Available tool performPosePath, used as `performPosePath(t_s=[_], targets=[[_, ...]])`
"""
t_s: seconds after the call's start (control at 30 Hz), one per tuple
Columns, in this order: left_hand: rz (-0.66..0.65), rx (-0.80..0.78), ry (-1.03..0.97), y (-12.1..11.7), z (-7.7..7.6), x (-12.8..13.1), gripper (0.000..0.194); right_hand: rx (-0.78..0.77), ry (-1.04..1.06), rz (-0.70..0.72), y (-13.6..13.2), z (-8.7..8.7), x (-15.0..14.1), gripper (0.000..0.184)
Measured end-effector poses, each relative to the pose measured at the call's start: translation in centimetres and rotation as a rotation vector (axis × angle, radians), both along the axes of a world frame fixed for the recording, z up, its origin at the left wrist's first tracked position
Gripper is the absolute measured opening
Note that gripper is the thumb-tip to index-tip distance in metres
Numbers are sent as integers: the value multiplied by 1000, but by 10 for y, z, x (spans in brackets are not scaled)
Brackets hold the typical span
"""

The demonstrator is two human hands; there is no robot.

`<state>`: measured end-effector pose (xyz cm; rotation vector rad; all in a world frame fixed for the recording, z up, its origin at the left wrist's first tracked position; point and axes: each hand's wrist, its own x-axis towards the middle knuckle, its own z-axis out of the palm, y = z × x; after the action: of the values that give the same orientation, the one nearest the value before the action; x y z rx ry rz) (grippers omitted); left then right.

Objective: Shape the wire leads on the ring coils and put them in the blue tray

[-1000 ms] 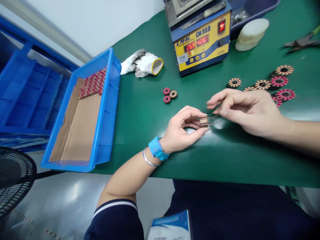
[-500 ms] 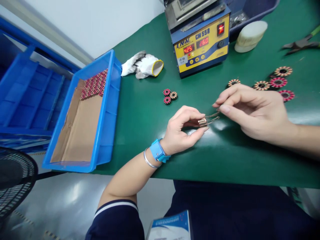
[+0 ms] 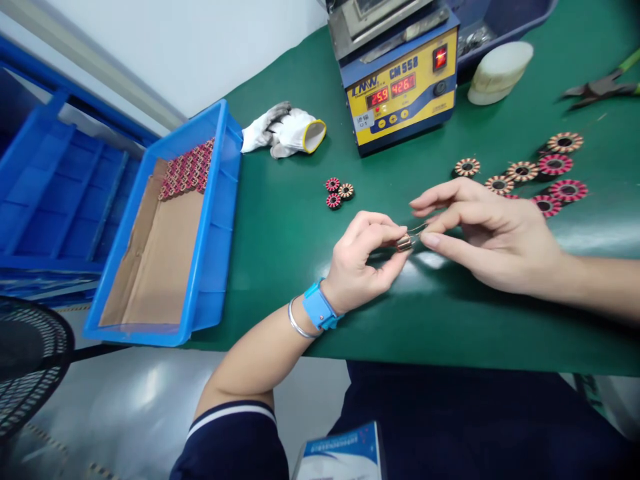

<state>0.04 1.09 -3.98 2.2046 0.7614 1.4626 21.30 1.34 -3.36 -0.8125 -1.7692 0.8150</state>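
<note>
Between the thumb and fingers of my left hand (image 3: 367, 253) is a small copper-wound coil (image 3: 404, 243), mostly covered by the fingertips. Thin wire leads (image 3: 418, 229) stick out of its right side. My right hand (image 3: 493, 233) pinches the leads between thumb and index finger, its other fingers loosely curled. Beyond the right hand, several wound ring coils (image 3: 523, 171), some copper and some pink-red, rest on the green table. A cluster of three smaller-looking coils (image 3: 333, 201) lies beyond the left hand.
On the left stands a blue bin (image 3: 210, 267) lined with cardboard and partly filled with coils. White gloves (image 3: 290, 132) lie beside a yellow-and-blue CM 558 unit (image 3: 403, 97) with lit displays. Farther right are a white block (image 3: 501, 72), a dark bin (image 3: 525, 27) and cutting pliers (image 3: 603, 88).
My right hand has moved left and slightly down, closer to the coil, uncovering more coils behind it. The left hand has barely moved. The unit's displayed numbers have changed.
</note>
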Motion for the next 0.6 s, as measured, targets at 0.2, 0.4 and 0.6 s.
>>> performPosePath(t_s=[0.2,0.4,0.6], targets=[[-45,-137,-14,-4,-1,-1,27,210,-65,8,-6,3,0,10],[-190,-854,-216,-8,9,-1,37,223,15,-13,10,0,9,26],[-231,-1089,-333,-6,16,-1,51,315,-168,68,10,0,8,17]])
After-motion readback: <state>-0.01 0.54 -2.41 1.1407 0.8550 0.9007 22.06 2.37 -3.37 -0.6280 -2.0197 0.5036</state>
